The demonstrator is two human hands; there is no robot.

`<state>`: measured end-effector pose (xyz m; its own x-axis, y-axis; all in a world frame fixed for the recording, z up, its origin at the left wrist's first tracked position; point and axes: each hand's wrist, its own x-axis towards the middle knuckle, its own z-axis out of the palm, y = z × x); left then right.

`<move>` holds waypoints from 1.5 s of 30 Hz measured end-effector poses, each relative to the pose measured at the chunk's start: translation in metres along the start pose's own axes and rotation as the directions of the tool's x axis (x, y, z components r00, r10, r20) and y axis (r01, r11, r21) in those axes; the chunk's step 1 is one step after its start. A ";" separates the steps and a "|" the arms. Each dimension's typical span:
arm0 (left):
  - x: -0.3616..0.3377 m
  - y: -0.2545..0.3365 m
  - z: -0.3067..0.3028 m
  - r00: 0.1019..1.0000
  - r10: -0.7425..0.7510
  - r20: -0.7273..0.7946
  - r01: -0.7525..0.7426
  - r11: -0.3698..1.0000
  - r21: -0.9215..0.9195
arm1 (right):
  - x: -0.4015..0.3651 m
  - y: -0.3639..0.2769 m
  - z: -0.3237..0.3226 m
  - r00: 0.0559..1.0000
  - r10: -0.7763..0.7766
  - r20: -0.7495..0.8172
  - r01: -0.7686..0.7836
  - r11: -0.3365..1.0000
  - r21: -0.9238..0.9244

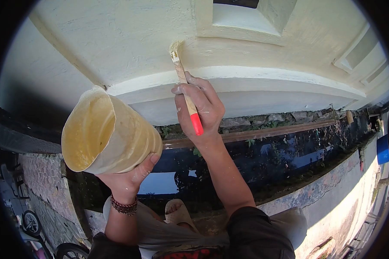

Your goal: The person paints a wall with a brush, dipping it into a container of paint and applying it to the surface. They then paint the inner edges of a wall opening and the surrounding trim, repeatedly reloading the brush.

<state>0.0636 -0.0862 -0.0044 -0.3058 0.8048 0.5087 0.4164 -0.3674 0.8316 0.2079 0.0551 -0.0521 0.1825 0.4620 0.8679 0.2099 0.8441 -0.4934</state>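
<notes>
My right hand (201,103) is closed round the wooden handle of a paintbrush (188,97), whose end is dipped in red. The pale bristles touch the cream-painted wall (134,43) just above a white ledge. White paint specks mark the fingers. Below and to the left, my left hand (127,177) grips a translucent plastic container (138,134) from underneath, thumb along its side. The container is tilted with its mouth toward the left, and yellowish paint coats the inside. A braided bracelet circles the left wrist.
A window-like recess (246,19) is set in the wall at the top. Under the ledge, dark water (263,159) fills a channel, with a brown plank (285,131) along its far side. At lower left are motorbike wheels (30,222); a blue container (383,150) stands far right.
</notes>
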 end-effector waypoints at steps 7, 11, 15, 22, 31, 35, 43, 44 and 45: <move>0.004 -0.004 0.004 0.992 0.049 -0.118 -0.049 0.999 0.005 | 0.018 0.035 -0.066 0.915 0.290 -0.280 -0.275 0.957 0.093; 0.001 -0.002 0.001 0.998 0.002 -0.064 -0.004 0.999 -0.037 | 0.008 0.019 -0.040 0.921 -0.015 -0.388 -0.042 0.990 -0.138; 0.001 -0.002 -0.003 0.998 0.058 0.011 -0.058 0.995 0.081 | 0.003 0.001 -0.005 0.994 -0.024 -0.109 -0.017 0.933 -0.360; 0.002 -0.002 0.003 0.999 0.002 -0.043 -0.003 1.000 -0.019 | 0.008 0.010 -0.021 0.988 0.123 -0.094 -0.112 0.987 0.114; 0.005 0.001 0.009 0.999 -0.022 -0.030 0.022 1.000 -0.005 | -0.009 0.020 -0.037 0.994 0.065 -0.084 -0.063 0.998 0.032; 0.004 -0.001 0.007 0.999 0.045 -0.014 -0.044 0.997 0.058 | -0.010 0.046 -0.063 0.987 0.097 -0.130 -0.101 0.995 -0.026; 0.006 0.000 0.014 1.000 0.004 -0.030 -0.006 0.997 -0.071 | -0.001 0.052 -0.075 0.976 0.117 -0.183 -0.117 0.993 0.013; 0.005 0.000 0.013 1.000 -0.017 -0.024 0.016 0.999 -0.046 | -0.002 0.056 -0.094 0.963 0.080 -0.257 -0.109 0.989 -0.098; 0.004 0.000 0.013 1.000 -0.017 -0.017 0.016 0.998 -0.058 | -0.004 0.061 -0.113 0.938 0.036 -0.345 -0.094 0.984 -0.153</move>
<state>0.0737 -0.0765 -0.0050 -0.3274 0.8026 0.4986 0.3615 -0.3812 0.8509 0.3284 0.0744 -0.0919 0.5102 0.3697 0.7765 0.3364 0.7451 -0.5758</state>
